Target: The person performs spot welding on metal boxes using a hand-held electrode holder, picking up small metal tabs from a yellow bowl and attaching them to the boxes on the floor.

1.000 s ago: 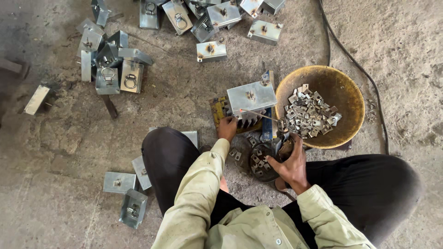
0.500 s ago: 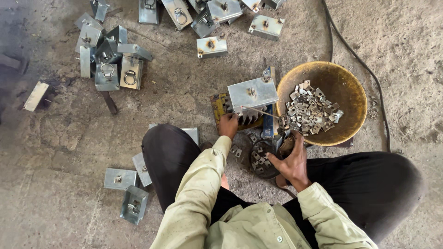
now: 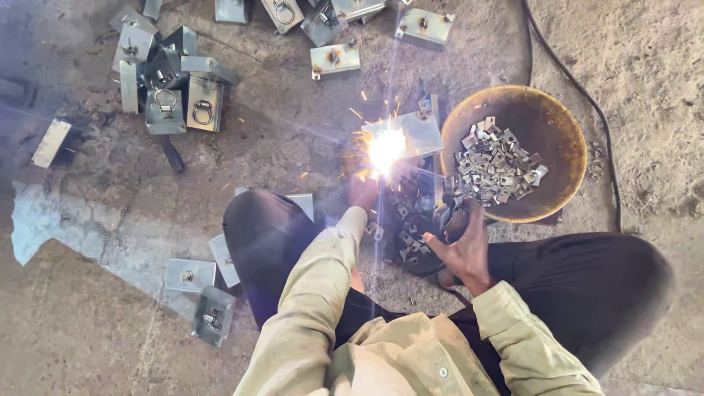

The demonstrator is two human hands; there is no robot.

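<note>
Two hands at work, apart, each busy. Nearest, the right hand (image 3: 463,249) curls loosely over a dark shallow dish of small metal clips (image 3: 414,238) on the ground between the knees; whether it grips anything, I cannot tell. The left hand (image 3: 363,192), just beyond, is closed around something hidden by glare, likely a welding holder, with its tip at the bright white arc (image 3: 386,149).

The arc sits on the near-left edge of a grey rectangular sheet-steel box piece (image 3: 419,132), lying flat, just left of the pan. Its long axis runs left to right, slightly tilted, broad face up. Judged stiff, sharp-edged, moderately light and hot near the weld; best taken by the far right corner, away from the sparks.

Right of it, a round rusty iron pan (image 3: 568,172) holds a heap of small silver brackets (image 3: 499,165). A black cable (image 3: 587,95) curves past behind. Farther left, a pile of finished grey boxes with ring handles (image 3: 176,92); more at the far edge (image 3: 425,26).
</note>
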